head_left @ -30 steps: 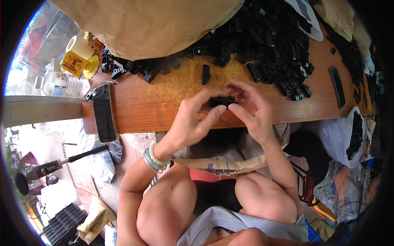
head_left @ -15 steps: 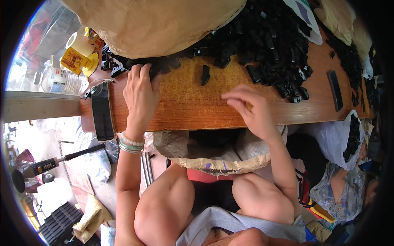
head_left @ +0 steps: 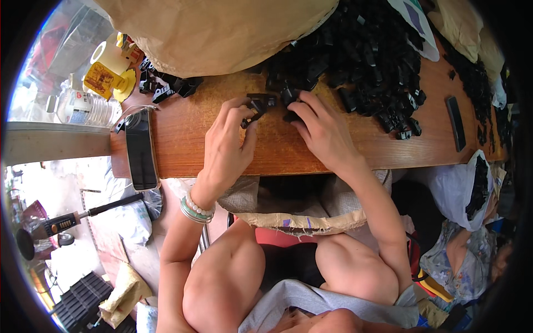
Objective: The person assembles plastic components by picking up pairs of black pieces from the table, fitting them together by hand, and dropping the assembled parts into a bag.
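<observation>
Over the middle of the wooden table (head_left: pixel 183 145), my left hand (head_left: pixel 226 141) pinches a small black plastic part (head_left: pixel 256 106) between thumb and fingers. Close by on the right, the fingers of my right hand (head_left: pixel 328 130) are bent around another black plastic part (head_left: pixel 288 95), partly hidden by the fingertips. The two parts are near each other, and I cannot tell whether they touch. Behind my right hand spreads a large heap of similar black parts (head_left: pixel 366 66). A smaller group of black parts (head_left: pixel 186 86) lies at the left.
A big tan sack (head_left: pixel 222 33) bulges over the table's far side. At the left are a phone (head_left: pixel 141 150), a yellow stand (head_left: pixel 123 86) and a clear bottle (head_left: pixel 83 108). A dark flat bar (head_left: pixel 455 123) lies right. An open sack (head_left: pixel 302 222) hangs below the near edge.
My left hand has moved right from the small left group and now holds a black part. My right hand has moved forward and left, closing on a black part.
</observation>
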The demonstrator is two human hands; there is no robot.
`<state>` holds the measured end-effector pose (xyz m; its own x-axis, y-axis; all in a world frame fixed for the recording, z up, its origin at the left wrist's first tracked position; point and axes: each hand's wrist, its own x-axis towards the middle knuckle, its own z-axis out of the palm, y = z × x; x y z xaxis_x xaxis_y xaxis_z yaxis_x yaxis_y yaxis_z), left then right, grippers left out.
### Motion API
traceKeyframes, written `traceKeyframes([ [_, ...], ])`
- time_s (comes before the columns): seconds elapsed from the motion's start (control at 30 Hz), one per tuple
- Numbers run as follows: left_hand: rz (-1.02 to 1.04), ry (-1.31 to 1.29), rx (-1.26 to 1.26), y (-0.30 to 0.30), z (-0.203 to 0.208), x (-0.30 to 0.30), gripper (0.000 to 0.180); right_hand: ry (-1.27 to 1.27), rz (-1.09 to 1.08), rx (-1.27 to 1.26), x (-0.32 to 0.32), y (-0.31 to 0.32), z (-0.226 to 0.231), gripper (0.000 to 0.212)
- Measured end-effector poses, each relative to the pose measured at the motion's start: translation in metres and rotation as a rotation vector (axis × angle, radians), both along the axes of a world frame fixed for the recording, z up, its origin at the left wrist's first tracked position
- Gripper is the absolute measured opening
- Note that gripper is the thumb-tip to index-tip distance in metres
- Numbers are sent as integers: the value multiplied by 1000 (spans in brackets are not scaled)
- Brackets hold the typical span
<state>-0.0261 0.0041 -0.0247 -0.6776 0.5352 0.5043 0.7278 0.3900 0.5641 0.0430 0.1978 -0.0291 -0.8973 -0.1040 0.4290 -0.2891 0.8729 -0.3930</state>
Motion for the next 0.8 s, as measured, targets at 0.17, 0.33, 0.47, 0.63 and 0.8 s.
traceKeyframes([
  [0.17, -154, -759, 286, -5, 13, 1, 30, -124, -213, -41, 9, 6, 0, 24],
  [0.33, -225, -1044, 337, 2, 23, 14, 33, -223, -214, -554, 28, -3, 31, 25],
  [0.47, -271, -1201, 276, 11, 28, 17, 34, 31, -40, -577, 32, -2, 33, 19],
  [0.63, -325, -1219, 318, 17, 29, 21, 32, 114, -20, -550, 32, -7, 29, 19],
  [0.8, -386, -1264, 345, 16, 29, 22, 32, 144, -27, -615, 35, -9, 25, 20],
])
